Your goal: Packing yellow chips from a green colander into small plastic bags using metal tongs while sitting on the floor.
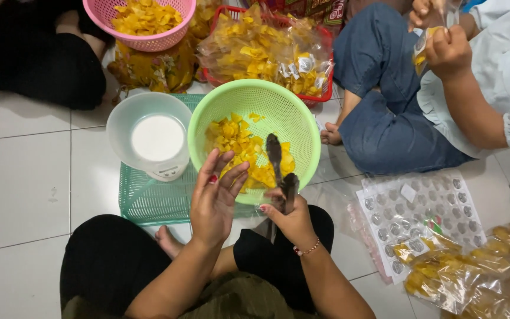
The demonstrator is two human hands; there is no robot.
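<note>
My right hand grips metal tongs whose tips reach into a light green plastic colander holding yellow chips. My left hand hovers at the colander's near rim, fingers spread and raised, holding nothing. I sit on the floor in black trousers, one bare foot showing under the left arm.
A white kitchen scale with a bowl stands on a green tray to the left. A pink basket and a red basket of bagged chips sit behind. Another person in jeans sits to the right. Sealed bags and a sheet of small packets lie right.
</note>
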